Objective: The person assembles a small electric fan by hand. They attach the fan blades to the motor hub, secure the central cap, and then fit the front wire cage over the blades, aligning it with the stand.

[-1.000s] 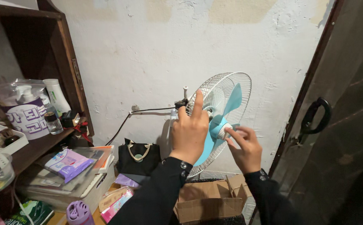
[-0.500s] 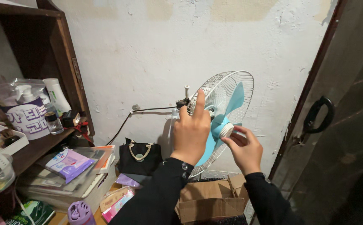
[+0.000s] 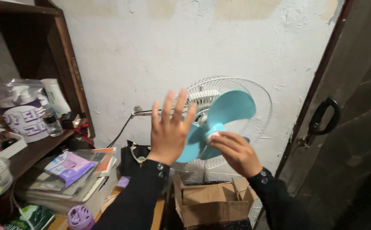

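A small fan stands against the white wall, its front guard off, showing a light blue blade (image 3: 230, 108) before the white wire rear grille (image 3: 263, 106). My right hand (image 3: 236, 154) grips the white hub cap (image 3: 213, 136) at the blade's centre with its fingertips. My left hand (image 3: 168, 127) is raised flat just left of the blade, fingers spread, holding nothing and hiding the fan's left side. Both arms wear black sleeves.
An open cardboard box (image 3: 207, 204) sits under the fan. A black handbag (image 3: 131, 158) and a dark cable (image 3: 123, 127) lie to the left. A wooden shelf (image 3: 68, 76) holds bottles, packets and stacked papers. A dark door with a black handle (image 3: 324, 117) closes the right side.
The fan head has swung round to face me more squarely. My left hand let go of the grille and opened flat. My right hand stays on the hub cap.
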